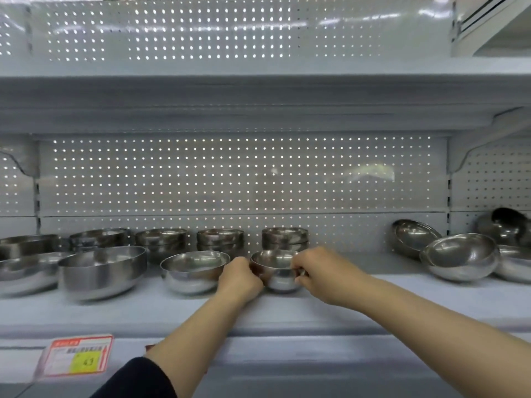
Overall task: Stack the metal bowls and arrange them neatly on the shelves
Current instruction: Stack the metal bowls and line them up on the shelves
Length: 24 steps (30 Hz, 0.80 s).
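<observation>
A small metal bowl (280, 272) stands upright mid-shelf (373, 305), near its front edge, gripped at its rim by the left hand (240, 278) and right hand (321, 272), fingers curled, beside another single bowl (193, 270) and before the stacked bowls (284, 238).

Left arm: stretched forward and upward from the lower centre, bare along the forearm, with a dark sleeve (138, 380) pushed up near the elbow.
Left hand (240, 278): seen from the back, fingers curled, pressed against the left side of a small metal bowl (277, 278).
Right arm: extended from the lower right corner, angled leftward, forearm bare.
Right hand (319, 272): knuckles turned up, fingers bent, the bowl's right rim pinched by the fingertips.
Grip: the same bowl is held between both hands, one at each side.
</observation>
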Each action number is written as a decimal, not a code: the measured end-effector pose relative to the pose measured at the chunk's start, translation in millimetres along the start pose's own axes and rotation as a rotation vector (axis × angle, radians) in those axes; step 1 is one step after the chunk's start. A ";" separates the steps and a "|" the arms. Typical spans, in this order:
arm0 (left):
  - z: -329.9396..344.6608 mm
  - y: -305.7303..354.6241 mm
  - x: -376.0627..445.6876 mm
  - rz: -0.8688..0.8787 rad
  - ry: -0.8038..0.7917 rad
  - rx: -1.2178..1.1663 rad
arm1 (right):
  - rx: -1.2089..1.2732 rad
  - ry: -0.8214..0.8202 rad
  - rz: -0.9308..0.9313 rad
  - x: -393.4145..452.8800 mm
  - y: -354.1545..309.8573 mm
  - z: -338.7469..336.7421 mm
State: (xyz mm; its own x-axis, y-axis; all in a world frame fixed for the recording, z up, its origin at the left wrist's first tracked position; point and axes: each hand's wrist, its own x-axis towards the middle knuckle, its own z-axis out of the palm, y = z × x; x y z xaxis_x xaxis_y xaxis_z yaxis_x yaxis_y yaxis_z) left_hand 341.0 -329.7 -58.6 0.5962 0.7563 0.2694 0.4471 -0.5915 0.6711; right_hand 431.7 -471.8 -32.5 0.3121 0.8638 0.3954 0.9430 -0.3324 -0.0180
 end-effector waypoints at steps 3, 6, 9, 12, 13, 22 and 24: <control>-6.7 0.5 -3.8 -0.040 -0.065 0.006 | -0.016 0.008 -0.003 -1.9 -4.2 1.4; -18.4 -2.5 -7.7 -0.041 -0.054 0.046 | 0.044 0.026 -0.002 -6.2 -5.9 -1.0; -32.3 -0.7 -21.6 0.028 0.084 0.174 | 0.098 0.085 0.019 -15.6 0.6 -7.8; -34.4 10.9 -38.8 0.136 0.184 0.182 | 0.093 0.147 0.040 -30.7 17.6 -18.7; -31.4 17.2 -43.5 0.165 0.168 0.144 | 0.076 0.154 0.056 -36.4 25.1 -22.5; 50.0 105.8 -47.3 0.303 -0.200 0.000 | 0.062 0.163 0.162 -70.3 101.4 -26.2; 69.6 124.3 -41.9 0.308 -0.221 0.010 | 0.060 0.170 0.149 -69.2 120.1 -27.5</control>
State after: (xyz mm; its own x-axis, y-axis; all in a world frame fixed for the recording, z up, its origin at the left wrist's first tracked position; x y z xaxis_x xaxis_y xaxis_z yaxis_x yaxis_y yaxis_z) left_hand 418.1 -454.4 -34.6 0.8326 0.4645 0.3018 0.2301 -0.7856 0.5744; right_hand 520.2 -582.0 -36.7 0.4290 0.7294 0.5328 0.8949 -0.4236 -0.1406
